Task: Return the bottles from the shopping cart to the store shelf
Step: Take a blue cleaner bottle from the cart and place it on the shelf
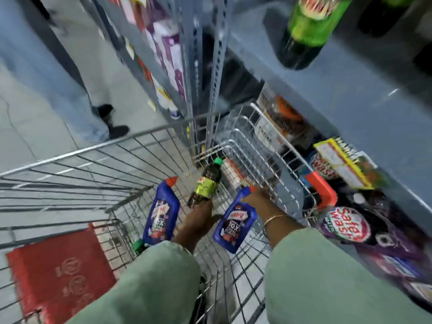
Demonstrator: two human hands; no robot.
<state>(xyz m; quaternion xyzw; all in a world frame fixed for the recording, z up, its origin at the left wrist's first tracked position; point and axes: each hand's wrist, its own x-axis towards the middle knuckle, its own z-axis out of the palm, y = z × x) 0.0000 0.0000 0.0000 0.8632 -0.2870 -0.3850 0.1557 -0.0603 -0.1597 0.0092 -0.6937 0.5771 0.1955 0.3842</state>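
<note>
**Down in the cart, both hands on bottles**

Inside the wire shopping cart [70,157], the left hand [198,220] grasps the base of a dark soda bottle [205,181] lying toward the far end. The right hand [256,195] grips the neck of a blue cleaner bottle [233,223]. Another blue bottle [161,211] lies left, untouched. The store shelf [350,94] runs along the cart's right side.

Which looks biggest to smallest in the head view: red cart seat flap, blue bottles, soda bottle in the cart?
1. Red seat flap, though nearest the camera.
2. Two blue bottles, alike.
3. Soda bottle, slimmer, lying farther away.
</note>
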